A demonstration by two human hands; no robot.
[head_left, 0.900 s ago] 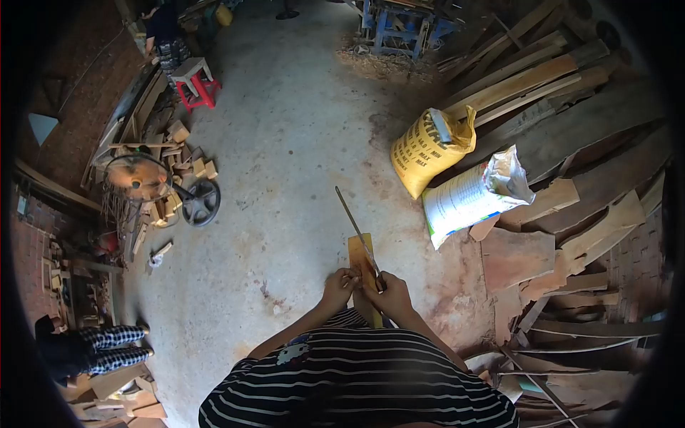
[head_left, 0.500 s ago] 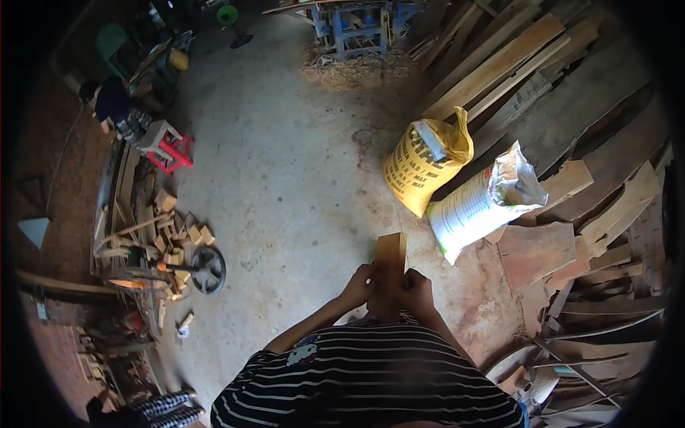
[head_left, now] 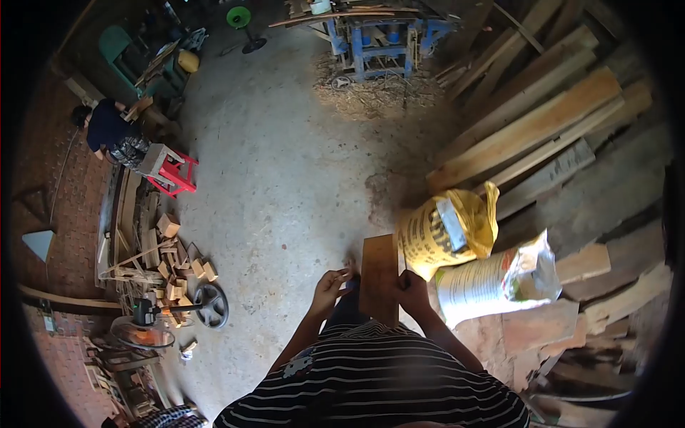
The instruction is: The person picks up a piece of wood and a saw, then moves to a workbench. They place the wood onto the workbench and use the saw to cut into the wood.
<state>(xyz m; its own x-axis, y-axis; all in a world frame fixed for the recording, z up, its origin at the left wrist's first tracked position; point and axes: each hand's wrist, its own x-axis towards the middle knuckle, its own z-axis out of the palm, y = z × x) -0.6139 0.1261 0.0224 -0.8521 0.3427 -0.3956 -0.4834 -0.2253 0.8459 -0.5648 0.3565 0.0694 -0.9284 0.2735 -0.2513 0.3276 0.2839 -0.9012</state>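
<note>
The right hand (head_left: 415, 292) is closed on a board (head_left: 379, 277), gripping its edge at about 3 o'clock, the thumb side showing and the other fingers tucked mostly out of sight. The left hand (head_left: 330, 288) is at 9 o'clock from the board, its fingers half curled, with the tips just beside the opposite edge and a narrow gap between; whether they pinch anything small, I cannot tell. So the board lies between the two hands, its broad brown face turned to the camera, its far end reaching past both hands toward 12 o'clock and its near end close to the striped shirt (head_left: 371, 374) at 6 o'clock. Beyond the right hand, a yellow sack (head_left: 442, 232) stands at 2 o'clock, with a white sack (head_left: 474, 289) just beside it at 3. Past them, long planks (head_left: 528, 135) lie between 1 and 2 o'clock. Across the concrete floor (head_left: 285, 178), a heap of wood blocks (head_left: 175, 274) is at 9 o'clock, and a fan (head_left: 211, 305) with a round black base is between 8 and 9. At 10 o'clock another person (head_left: 114, 128) in a dark top is beside a red stool (head_left: 173, 175). A green fan (head_left: 239, 17) stands at 11, and a blue machine (head_left: 382, 51) at 12, with shavings (head_left: 353, 101) around its feet.
</note>
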